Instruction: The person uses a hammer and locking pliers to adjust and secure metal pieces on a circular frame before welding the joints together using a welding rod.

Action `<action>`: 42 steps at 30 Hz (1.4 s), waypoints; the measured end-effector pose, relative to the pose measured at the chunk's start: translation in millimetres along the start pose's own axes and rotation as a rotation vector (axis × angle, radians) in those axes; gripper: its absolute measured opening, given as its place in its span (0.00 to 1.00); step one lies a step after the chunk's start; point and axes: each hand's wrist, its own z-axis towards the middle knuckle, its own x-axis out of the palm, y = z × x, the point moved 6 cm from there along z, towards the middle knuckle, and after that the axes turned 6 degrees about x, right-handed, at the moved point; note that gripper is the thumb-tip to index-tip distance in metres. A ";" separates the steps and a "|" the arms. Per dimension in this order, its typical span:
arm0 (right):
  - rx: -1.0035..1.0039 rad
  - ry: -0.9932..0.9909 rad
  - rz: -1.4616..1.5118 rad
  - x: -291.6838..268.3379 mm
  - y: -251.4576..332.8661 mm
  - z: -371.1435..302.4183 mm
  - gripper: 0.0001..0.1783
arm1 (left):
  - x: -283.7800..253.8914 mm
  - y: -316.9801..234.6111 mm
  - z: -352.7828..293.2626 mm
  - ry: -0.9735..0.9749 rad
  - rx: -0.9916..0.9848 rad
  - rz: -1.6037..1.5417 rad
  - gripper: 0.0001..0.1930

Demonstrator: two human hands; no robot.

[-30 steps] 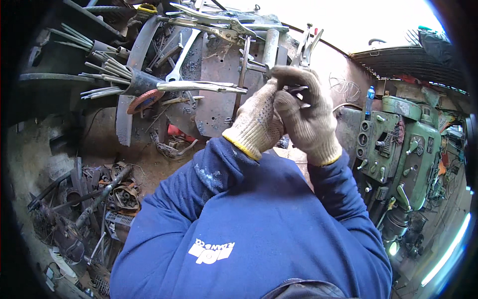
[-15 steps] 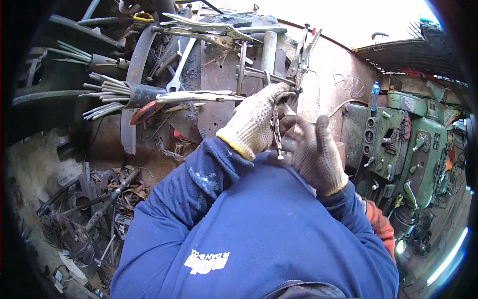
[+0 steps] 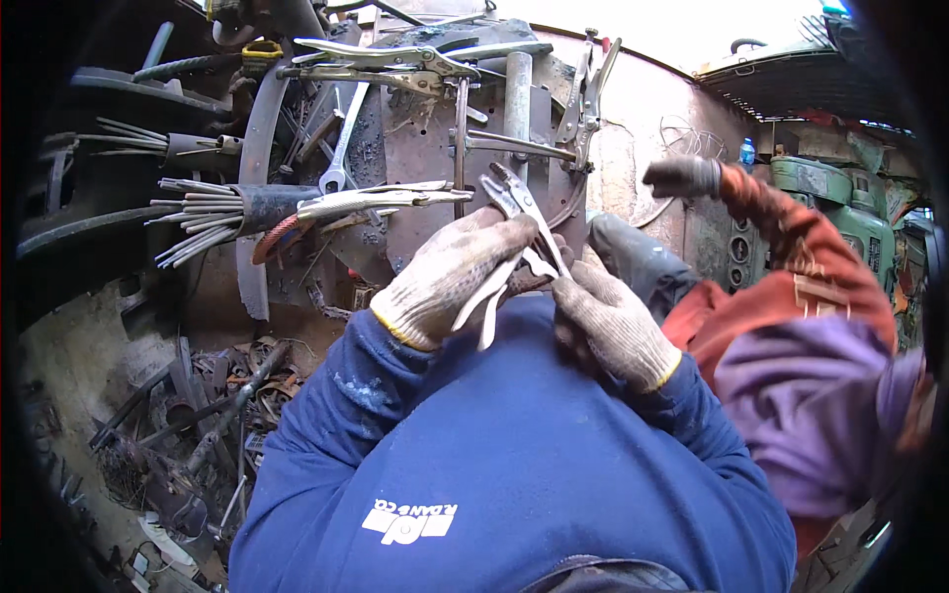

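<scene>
Both my hands wear pale knitted work gloves with yellow cuffs and are in front of my chest. Metal locking pliers (image 3: 529, 210) are between them, jaws pointing up and away. My left hand (image 3: 455, 259) is closed round the pliers' middle, and two handle ends stick out below its fingers. My right hand (image 3: 615, 321) has its thumb and fingers curled against the pliers' near right side; its fingertips are partly hidden. Beyond the hands, clamping pliers (image 3: 425, 69) lie on the metal worktop (image 3: 410, 148), and another clamp (image 3: 585, 109) stands further right.
A co-worker in an orange sleeve (image 3: 791, 227) is close on my right, a dark-gloved hand (image 3: 682, 178) stretched toward the worktop. A black tube of welding rods (image 3: 267, 208), a wrench (image 3: 343, 148) and a pipe (image 3: 517, 99) lie ahead. Scrap metal (image 3: 208, 405) heaps at left; a green machine (image 3: 865, 232) stands right.
The pliers have been turned, with jaws now upward and handles below my left hand. My right hand has lowered and closed in. The co-worker has come into view on the right.
</scene>
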 end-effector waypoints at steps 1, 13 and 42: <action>0.039 0.001 0.049 2.5 4.7 -9.7 0.15 | 2.3 3.4 -4.3 -0.063 -0.116 -0.211 0.14; -0.464 -0.392 -0.016 -12.1 5.2 -22.5 0.24 | 10.3 6.7 1.6 -0.071 -0.316 0.316 0.33; -0.360 0.285 0.648 43.8 -20.4 51.8 0.48 | -6.4 -0.4 15.1 -0.314 -0.533 0.206 0.29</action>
